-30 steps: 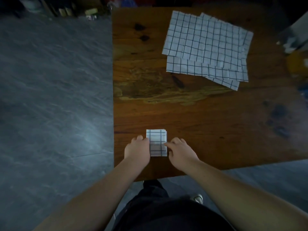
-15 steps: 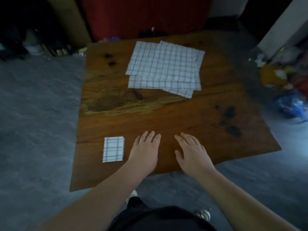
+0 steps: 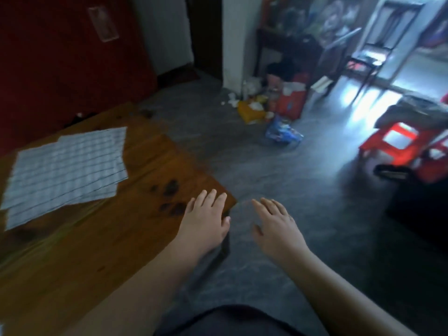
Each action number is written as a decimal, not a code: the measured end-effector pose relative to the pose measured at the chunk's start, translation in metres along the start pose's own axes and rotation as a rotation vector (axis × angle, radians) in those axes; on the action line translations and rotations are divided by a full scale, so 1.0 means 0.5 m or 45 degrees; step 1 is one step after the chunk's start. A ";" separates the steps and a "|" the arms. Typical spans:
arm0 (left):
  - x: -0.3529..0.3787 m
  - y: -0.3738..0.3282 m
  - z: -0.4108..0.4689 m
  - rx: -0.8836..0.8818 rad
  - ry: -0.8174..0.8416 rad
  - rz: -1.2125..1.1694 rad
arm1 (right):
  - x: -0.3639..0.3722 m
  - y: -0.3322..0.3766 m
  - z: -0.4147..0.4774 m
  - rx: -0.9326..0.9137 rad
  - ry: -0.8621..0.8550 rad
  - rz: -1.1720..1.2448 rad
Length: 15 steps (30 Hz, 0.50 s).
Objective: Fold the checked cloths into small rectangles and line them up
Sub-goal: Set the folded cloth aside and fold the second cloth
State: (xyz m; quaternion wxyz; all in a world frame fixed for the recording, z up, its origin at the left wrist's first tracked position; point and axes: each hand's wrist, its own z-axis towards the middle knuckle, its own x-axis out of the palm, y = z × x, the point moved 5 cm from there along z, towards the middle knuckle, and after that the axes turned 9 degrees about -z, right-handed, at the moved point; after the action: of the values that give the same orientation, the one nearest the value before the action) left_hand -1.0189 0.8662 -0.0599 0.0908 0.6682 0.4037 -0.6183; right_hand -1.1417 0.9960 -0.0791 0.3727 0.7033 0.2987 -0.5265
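Hovering palm-down & spread, left hand (image 3: 203, 221) is over wooden table (image 3: 72, 263) corner, right hand (image 3: 276, 229) off its edge above floor (image 3: 291, 166); both hold nothing. Unfolded checked cloths (image 3: 65, 170) lie stacked at 9 o'clock on table.

home | wooden table (image 3: 72, 238) | red stool (image 3: 397, 141) | floor clutter (image 3: 266, 105)

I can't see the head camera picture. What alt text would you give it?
Two open hands hold nothing: the left hand is at a corner of the table, the right hand over the grey floor beside it. Unfolded checked cloths lie stacked on the table at left; red stools stand far right.
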 end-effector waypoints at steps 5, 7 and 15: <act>0.052 -0.181 0.107 0.280 0.129 0.192 | -0.040 -0.176 0.000 0.219 -0.102 0.074; 0.068 -0.241 0.164 0.364 0.154 0.227 | -0.059 -0.238 0.010 0.311 -0.141 0.081; 0.102 -0.423 0.447 0.496 0.207 0.140 | -0.150 -0.472 0.174 0.532 -0.197 0.072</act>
State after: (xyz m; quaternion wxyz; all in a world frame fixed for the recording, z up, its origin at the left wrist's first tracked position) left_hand -1.3295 0.8884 -0.0747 -0.0392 0.7419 0.2455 -0.6228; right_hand -1.3986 1.0495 -0.0712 0.2555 0.7309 0.1337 -0.6186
